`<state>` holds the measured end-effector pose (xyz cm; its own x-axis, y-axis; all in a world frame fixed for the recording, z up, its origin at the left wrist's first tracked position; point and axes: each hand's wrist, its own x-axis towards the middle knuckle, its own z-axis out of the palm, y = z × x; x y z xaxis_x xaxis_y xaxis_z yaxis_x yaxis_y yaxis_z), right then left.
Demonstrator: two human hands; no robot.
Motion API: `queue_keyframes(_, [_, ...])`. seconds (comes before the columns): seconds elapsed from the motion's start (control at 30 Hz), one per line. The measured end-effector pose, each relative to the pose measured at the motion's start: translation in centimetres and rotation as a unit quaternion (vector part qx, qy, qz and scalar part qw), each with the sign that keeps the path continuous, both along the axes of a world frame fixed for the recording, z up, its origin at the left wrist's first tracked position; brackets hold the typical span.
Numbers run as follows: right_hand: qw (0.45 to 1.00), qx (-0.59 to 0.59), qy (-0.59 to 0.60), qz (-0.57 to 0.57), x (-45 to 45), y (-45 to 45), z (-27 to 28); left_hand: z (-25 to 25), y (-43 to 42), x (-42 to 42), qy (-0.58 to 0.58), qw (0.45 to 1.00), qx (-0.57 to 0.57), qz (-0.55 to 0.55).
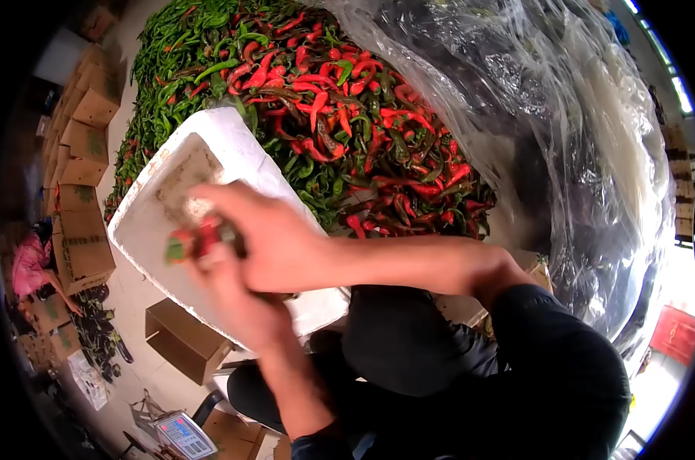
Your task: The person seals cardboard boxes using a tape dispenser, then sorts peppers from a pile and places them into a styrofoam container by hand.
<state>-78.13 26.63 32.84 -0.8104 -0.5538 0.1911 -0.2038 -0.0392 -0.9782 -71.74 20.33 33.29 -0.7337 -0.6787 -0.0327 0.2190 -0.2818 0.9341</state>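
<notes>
A tiled floor point(144, 366) runs beneath the hands, with stacked cardboard boxes point(83, 203) well off to their left. Over the white foam box point(317, 308), the two hands meet. The left hand point(236, 295) is closed around a few peppers point(207, 236), its fingers bent against them. The right hand point(278, 238) comes across just above it, overlapping it, index finger stretched beyond the peppers; blur hides whether it grips any, so I cannot tell. The held peppers are red, green and dark, their outlines smeared. Below the grip, the foam box sits tilted, its inside stained brown. Beyond the hands spreads a big pepper heap point(317, 100), green to the left, red and dark nearer the right, partly covered by clear plastic sheeting point(593, 153). Below and left of the grip stands an open carton point(185, 337).
</notes>
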Motion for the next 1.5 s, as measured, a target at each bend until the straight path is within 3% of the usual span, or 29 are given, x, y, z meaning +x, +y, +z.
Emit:
queue_keyframes(0.1, [0.985,0.063,-0.085,0.134,0.1,-4.8,-0.7,-1.7,-8.3,1.6,-0.067,0.997,0.037,-0.008])
queue_keyframes(0.13, [0.983,0.087,-0.025,0.162,0.4,-5.4,-2.4,-2.4,-10.3,2.0,-0.156,0.985,0.065,0.046])
queue_keyframes(0.17, [0.975,0.111,0.036,0.189,0.6,-5.9,-4.2,-3.2,-11.1,3.1,-0.174,0.98,0.006,0.098])
queue_keyframes(0.23, [0.991,0.052,0.032,0.122,-0.3,-3.0,-5.6,-2.9,-9.5,3.7,-0.209,0.951,-0.108,0.202])
queue_keyframes(0.3, [0.988,0.119,-0.03,-0.088,-2.3,1.1,-8.5,-4.2,-7.9,5.0,-0.169,0.946,-0.245,0.126])
queue_keyframes(0.33, [0.975,0.129,0.056,-0.175,-4.5,3.1,-13.5,-5.5,-6.6,5.0,-0.149,0.964,-0.219,0.007])
queue_keyframes(0.37, [0.944,0.226,0.064,-0.232,-6.4,5.1,-17.4,-7.1,-4.6,5.0,-0.125,0.967,-0.191,-0.112])
queue_keyframes(0.4, [0.933,0.278,0.008,-0.227,-7.9,7.2,-20.7,-8.3,-0.8,4.5,-0.09,0.975,-0.091,-0.184])
queue_keyframes(0.43, [0.916,0.329,-0.048,-0.223,-9.0,8.0,-21.8,-8.9,2.2,2.3,-0.095,0.952,-0.155,-0.247])
queue_keyframes(0.47, [0.907,0.36,-0.038,-0.214,-9.9,7.6,-23.2,-11.9,5.1,0.5,-0.1,0.961,-0.015,-0.259])
queue_keyframes(0.5, [0.897,0.391,-0.029,-0.204,-10.7,6.9,-23.8,-14.6,6.8,-1.8,-0.178,0.949,0.097,-0.24])
queue_keyframes(0.53, [0.886,0.42,-0.021,-0.196,-11.5,6.0,-24.4,-17.6,7.8,-3.9,-0.187,0.952,0.087,-0.224])
queue_keyframes(0.6, [0.863,0.432,0.051,-0.257,-13.7,3.2,-27.5,-19.6,9.0,-8.3,-0.245,0.957,0.139,-0.072])
queue_keyframes(0.7, [0.794,0.517,0.096,-0.304,-16.5,0.4,-31.9,-25.8,8.0,-12.9,-0.248,0.969,0.011,0.017])
queue_keyframes(0.77, [0.845,0.448,-0.053,-0.289,-16.0,0.2,-28.4,-23.1,6.6,-15.5,-0.262,0.959,0.095,0.045])
queue_keyframes(0.83, [0.885,0.343,-0.05,-0.31,-16.0,2.3,-28.8,-24.6,4.7,-17.2,-0.259,0.952,0.143,0.074])
queue_keyframes(0.97, [0.885,0.3,-0.053,-0.351,-16.0,4.9,-29.9,-29.9,3.5,-20.5,-0.182,0.967,0.138,0.116])
queue_keyframes(1.03, [0.897,0.184,-0.147,-0.373,-16.5,5.4,-30.3,-29.5,2.9,-22.0,-0.248,0.957,0.079,0.124])
queue_keyframes(1.1, [0.904,0.051,-0.178,-0.386,-16.7,6.5,-30.1,-28.6,1.9,-22.5,-0.216,0.957,0.178,0.074])
queue_keyframes(1.13, [0.904,0.02,-0.198,-0.378,-17.1,7.0,-30.8,-27.5,0.4,-22.4,-0.253,0.936,0.242,0.018])
queue_keyframes(1.17, [0.903,-0.012,-0.217,-0.37,-17.5,7.5,-31.5,-26.6,0.9,-22.6,-0.275,0.922,0.258,0.089])
queue_keyframes(1.27, [0.911,0.009,-0.199,-0.362,-18.0,8.0,-27.2,-25.6,0.4,-23.3,-0.264,0.921,0.273,0.084])
queue_keyframes(1.4, [0.866,0.182,-0.019,-0.465,-18.8,9.1,-26.8,-24.9,-0.6,-25.2,-0.316,0.895,0.306,0.081])
queue_keyframes(1.5, [0.877,0.22,-0.08,-0.419,-19.9,9.1,-27.6,-26.3,-1.2,-27.2,-0.353,0.87,0.328,0.1])
